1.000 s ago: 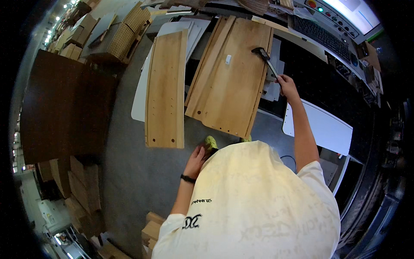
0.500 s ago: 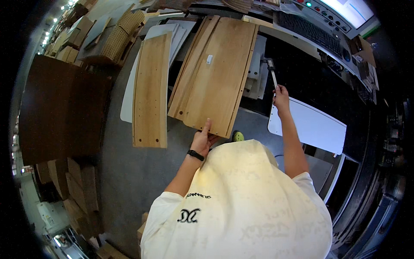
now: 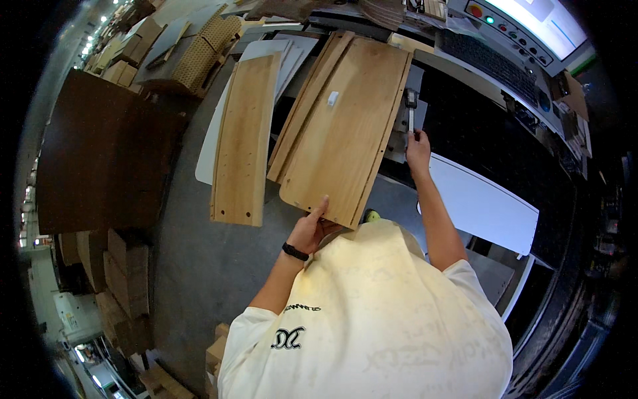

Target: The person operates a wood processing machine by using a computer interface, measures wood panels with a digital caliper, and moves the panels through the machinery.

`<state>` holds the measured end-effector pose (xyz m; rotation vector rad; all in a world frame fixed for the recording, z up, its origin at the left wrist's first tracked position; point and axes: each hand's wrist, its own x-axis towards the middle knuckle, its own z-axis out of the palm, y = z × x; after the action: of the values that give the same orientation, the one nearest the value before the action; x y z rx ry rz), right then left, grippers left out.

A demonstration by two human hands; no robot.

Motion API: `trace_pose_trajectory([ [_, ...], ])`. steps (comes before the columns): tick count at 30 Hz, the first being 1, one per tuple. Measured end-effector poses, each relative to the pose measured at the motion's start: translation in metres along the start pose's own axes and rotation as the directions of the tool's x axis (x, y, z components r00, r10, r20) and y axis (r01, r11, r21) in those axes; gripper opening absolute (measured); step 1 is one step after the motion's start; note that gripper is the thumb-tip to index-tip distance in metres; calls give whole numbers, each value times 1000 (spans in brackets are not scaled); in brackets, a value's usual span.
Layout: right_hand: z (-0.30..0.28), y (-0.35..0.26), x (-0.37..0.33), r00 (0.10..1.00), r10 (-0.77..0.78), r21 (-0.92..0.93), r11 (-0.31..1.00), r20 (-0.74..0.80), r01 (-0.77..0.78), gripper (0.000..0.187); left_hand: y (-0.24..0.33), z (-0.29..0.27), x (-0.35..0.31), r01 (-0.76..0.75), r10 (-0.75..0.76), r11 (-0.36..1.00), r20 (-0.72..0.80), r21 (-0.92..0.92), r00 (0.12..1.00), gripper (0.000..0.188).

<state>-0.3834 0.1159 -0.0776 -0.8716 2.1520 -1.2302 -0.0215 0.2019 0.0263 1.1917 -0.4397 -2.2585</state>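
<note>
My left hand point(image 3: 308, 233) is closed on the near corner of a wide wooden panel point(image 3: 349, 133), thumb on top and fingers underneath. This panel has a groove and small holes along its edges, and a small white piece point(image 3: 332, 98) lies on its face. A narrower wooden board point(image 3: 282, 149) shows beneath its left side. To the right of the panel, my right hand point(image 3: 418, 151) grips a metal caliper point(image 3: 411, 118) by its lower end. The caliper's dark head points away from me, beside the panel's right edge.
Left of the panel, another wooden board point(image 3: 244, 146) rests on white boards point(image 3: 207, 156). A white panel point(image 3: 488, 209) lies at right. Beyond are a keyboard point(image 3: 488, 63), a mouse point(image 3: 544, 101) and a control panel with buttons point(image 3: 508, 33). Large brown boards point(image 3: 100, 153) stand far left.
The wide panel has come nearer to me in my left hand's grip, uncovering more of the board below. My right hand has brought the caliper left, closer to the panel's right edge.
</note>
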Motion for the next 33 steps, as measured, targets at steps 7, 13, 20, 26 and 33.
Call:
trace_pose_trajectory([
  [7, 22, -25, -25, 971, -240, -274, 934, -3, 230, 53, 19, -12, 0, -104, 89, 990, 147, 91, 985, 48],
  [13, 36, -25, -30, 949, -313, -342, 896, -30, 284, 64, 16, -28, -3, -101, 96, 995, 159, 21, 983, 38],
  [20, 28, -24, -32, 940, -335, -409, 868, -64, 282, 59, 15, -71, -32, -93, 110, 991, 199, -96, 974, 35],
  [26, 27, -85, -83, 808, -563, -439, 779, -174, 448, 56, 27, -100, -78, -302, 327, 940, 173, -156, 929, 66],
  [33, 84, -196, -171, 800, -99, 568, 756, 591, -326, 67, 43, -132, -121, -409, 441, 893, 190, -185, 877, 73],
])
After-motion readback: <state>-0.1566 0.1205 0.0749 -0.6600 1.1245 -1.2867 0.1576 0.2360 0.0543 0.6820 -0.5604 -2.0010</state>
